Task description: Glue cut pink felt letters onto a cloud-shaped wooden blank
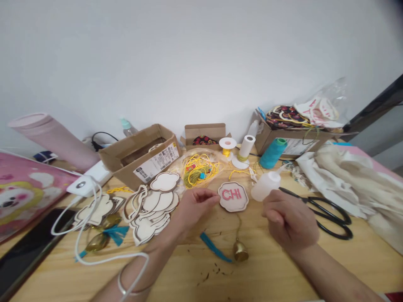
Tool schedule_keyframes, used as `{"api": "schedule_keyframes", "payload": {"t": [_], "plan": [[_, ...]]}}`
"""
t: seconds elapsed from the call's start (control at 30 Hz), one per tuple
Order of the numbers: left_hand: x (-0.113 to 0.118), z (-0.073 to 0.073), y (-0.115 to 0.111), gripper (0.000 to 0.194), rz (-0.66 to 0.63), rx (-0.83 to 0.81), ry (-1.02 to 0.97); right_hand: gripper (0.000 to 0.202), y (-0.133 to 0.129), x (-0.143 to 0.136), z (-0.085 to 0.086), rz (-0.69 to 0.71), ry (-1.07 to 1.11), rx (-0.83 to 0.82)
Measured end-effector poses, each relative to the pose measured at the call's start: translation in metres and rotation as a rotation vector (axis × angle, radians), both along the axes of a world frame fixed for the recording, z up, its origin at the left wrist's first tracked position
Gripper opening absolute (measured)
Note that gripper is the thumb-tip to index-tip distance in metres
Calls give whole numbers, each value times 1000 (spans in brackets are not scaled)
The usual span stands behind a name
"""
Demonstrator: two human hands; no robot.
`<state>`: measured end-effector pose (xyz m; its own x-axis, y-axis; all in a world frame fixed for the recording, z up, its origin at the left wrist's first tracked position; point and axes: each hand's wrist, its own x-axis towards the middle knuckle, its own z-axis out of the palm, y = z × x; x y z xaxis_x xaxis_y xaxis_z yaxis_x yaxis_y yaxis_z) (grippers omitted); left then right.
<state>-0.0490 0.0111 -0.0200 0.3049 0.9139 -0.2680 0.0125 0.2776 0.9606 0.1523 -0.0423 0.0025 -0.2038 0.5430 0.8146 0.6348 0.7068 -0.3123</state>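
A white scalloped tag with pink letters "CHI" [233, 196] lies on the wooden table. My left hand [198, 206] is at its left edge, thumb and fingers pinched together; whether anything is between them is too small to tell. To the right of the tag, my right hand [290, 218] is curled closed, its grip hidden, just in front of a white translucent squeeze bottle [266, 186]. Below the tag lie a small brass bell [241, 250] on a cord and a teal ribbon strip [215, 247].
Wooden cutouts [154, 209], a white cable [110, 258] and a phone [31, 251] lie left. Behind are cardboard boxes [141, 157], yellow cord [201, 170] and a teal thread spool [273, 153]. Black scissors [327, 214] and cloth [355, 180] lie right.
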Motion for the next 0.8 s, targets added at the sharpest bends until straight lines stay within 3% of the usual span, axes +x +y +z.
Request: {"api": "schedule_keyframes", "payload": {"t": [0.13,0.2,0.47,0.8], "plan": [[4,-4,18,5,-21,245,189,19,-12,10,24,15,-139,37],[7,-5,24,4,-44,333,259,20,-17,13,28,16,-198,48],[9,-8,25,8,-45,442,391,18,-11,23,0,27,18,56],[5,-13,22,14,-124,591,483,20,-12,25,6,49,11,7]]}}
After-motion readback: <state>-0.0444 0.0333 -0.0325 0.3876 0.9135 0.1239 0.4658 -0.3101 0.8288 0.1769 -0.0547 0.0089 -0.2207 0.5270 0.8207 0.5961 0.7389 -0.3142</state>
